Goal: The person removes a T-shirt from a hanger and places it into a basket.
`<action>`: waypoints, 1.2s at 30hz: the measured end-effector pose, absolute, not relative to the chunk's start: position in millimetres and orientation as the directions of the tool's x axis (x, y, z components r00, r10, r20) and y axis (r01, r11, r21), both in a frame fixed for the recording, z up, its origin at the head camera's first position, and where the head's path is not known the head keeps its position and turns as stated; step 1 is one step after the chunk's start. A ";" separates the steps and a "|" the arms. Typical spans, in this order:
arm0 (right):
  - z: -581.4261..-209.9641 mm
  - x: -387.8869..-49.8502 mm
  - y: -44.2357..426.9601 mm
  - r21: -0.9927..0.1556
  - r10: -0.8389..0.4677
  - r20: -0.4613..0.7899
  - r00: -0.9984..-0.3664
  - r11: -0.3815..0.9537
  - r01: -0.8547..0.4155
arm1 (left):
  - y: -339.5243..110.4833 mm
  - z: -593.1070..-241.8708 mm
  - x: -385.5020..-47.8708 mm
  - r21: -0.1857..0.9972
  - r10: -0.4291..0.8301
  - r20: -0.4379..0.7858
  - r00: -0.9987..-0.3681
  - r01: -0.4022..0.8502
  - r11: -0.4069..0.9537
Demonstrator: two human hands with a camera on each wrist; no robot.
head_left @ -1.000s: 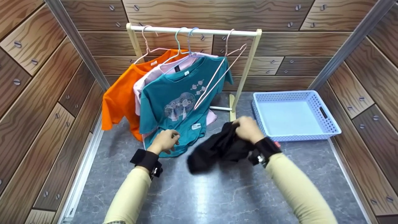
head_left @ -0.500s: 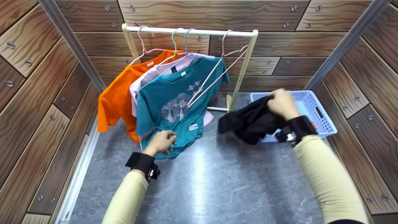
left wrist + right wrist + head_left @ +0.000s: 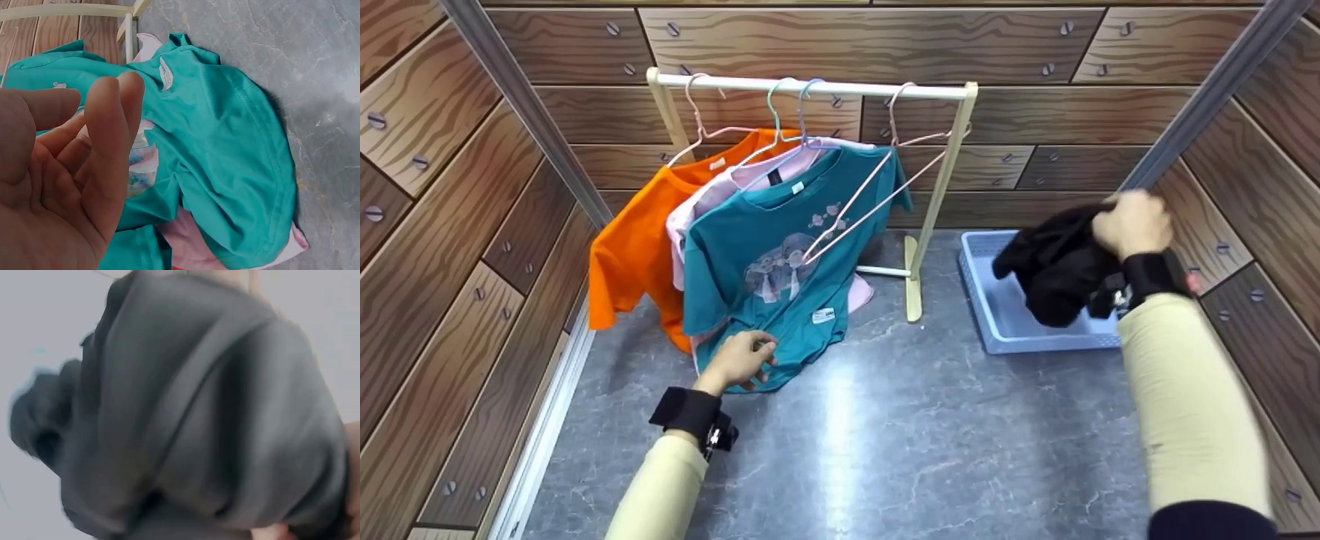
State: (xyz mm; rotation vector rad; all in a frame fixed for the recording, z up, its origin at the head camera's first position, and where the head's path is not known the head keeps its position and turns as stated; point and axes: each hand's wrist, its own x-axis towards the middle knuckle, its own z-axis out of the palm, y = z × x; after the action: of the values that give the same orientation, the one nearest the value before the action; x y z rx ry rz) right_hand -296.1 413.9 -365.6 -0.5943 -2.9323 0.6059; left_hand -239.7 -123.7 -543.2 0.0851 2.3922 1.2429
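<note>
Black cloth (image 3: 1057,266) hangs from the right hand (image 3: 1136,223), bunched and matte, its folds deep and its lower end rounded; up close it turns dark grey and blurred. The right hand grasps it by the top, over the blue basket (image 3: 1035,343); whether cloth and basket touch cannot be told. The left hand (image 3: 740,358) holds nothing, fingers loosely bent before the teal shirt (image 3: 776,217), which hangs on the rack (image 3: 941,187) in front of pink and orange shirts.
</note>
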 end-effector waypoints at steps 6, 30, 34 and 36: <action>-464.5 -288.3 407.3 -0.668 0.386 0.069 -0.920 0.703 0.245 | -124.0 -548.9 -229.5 0.799 0.251 -0.354 -0.901 -0.151 0.582; -550.5 -262.1 387.4 -0.289 0.041 -0.323 -0.946 0.947 0.139 | -120.4 -514.9 -247.8 0.753 0.264 -0.303 -0.916 -0.060 0.655; -543.4 -262.1 386.4 -0.300 0.035 -0.271 -0.962 0.947 0.119 | -128.2 -473.4 -268.4 0.640 0.242 -0.152 -0.958 0.091 0.763; -537.8 -257.9 382.8 -0.319 0.026 -0.226 -0.974 0.943 0.100 | -130.6 -448.5 -277.6 0.550 0.231 -0.058 -0.971 0.162 0.820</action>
State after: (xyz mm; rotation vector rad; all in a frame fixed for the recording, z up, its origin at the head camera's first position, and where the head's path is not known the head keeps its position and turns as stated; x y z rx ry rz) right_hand -257.9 382.8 -537.8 -0.1089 -3.3130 0.5628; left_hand -277.6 -130.6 -448.5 0.3118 2.8791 0.8534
